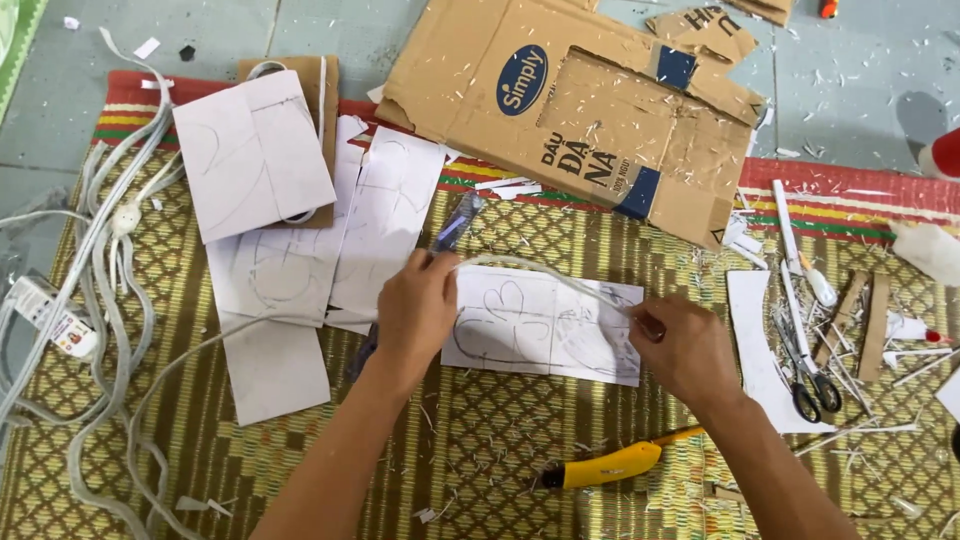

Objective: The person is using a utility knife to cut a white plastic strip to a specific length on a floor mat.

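Note:
My left hand (418,310) grips one end of a thin white strip (540,268) and also a clear ruler (455,222) that sticks out past the fingers. My right hand (688,350) pinches the strip's other end. The strip arches between both hands over a white sheet (545,325) with a pencilled flower outline, which lies flat on the woven mat (480,450).
More white sheets (300,230) lie at the left, beside a tangle of white cable (100,300). A cut cardboard box (580,110) lies at the back. A yellow utility knife (605,466) is near me; scissors (805,365), pens and paper scraps sit at the right.

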